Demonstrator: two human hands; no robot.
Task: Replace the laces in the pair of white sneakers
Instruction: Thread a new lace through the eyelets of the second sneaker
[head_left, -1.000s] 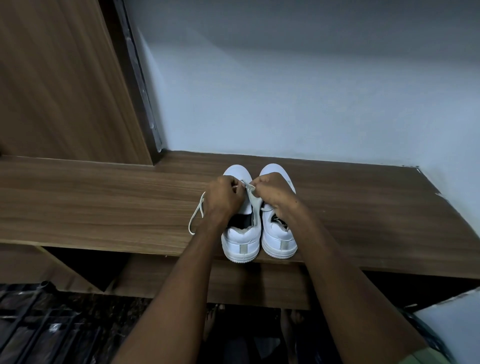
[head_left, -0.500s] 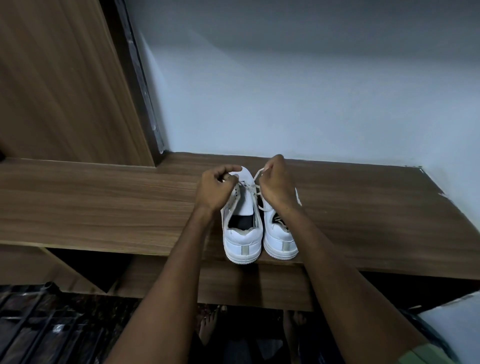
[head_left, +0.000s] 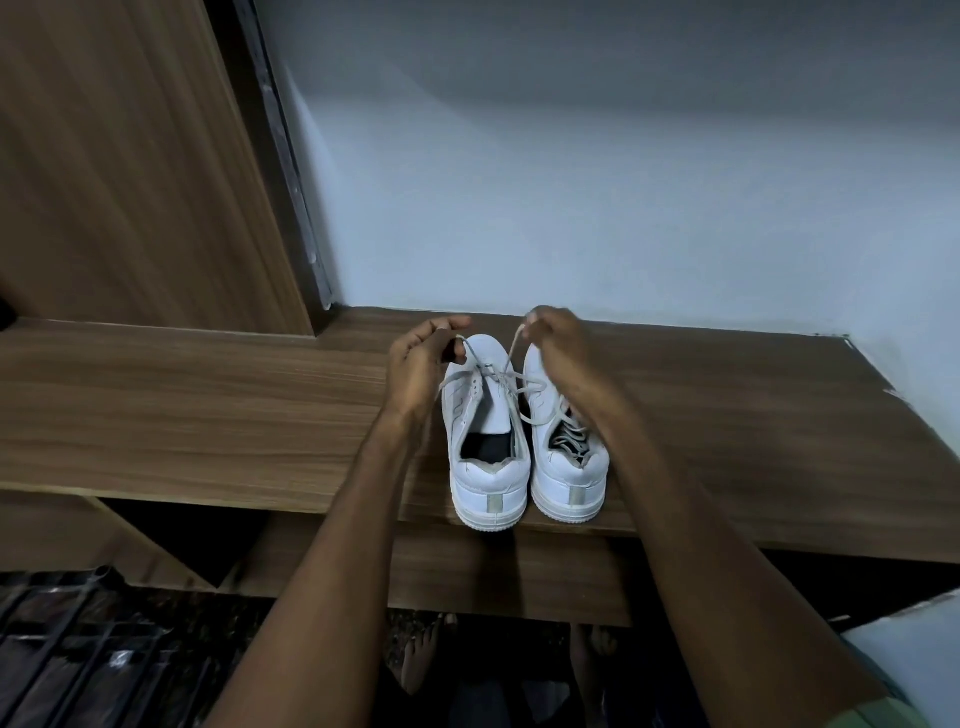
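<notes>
Two white sneakers (head_left: 524, 441) sitting heels-out at the wooden shelf's (head_left: 208, 405) front edge. Left hand (head_left: 421, 364) and right hand (head_left: 558, 343) each pinching a lace (head_left: 498, 374) end above the left sneaker's toe.

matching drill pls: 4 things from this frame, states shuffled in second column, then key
Things
1. left sneaker
2. right sneaker
3. left hand
4. wooden shelf

States
A. pinches one end of the lace
B. bears both shoes
C. laced only near the toe, tongue bare
D. loose laces heaped at its opening

Pairs: 1-C, 2-D, 3-A, 4-B. The right hand pinches the lace's other end.
</notes>
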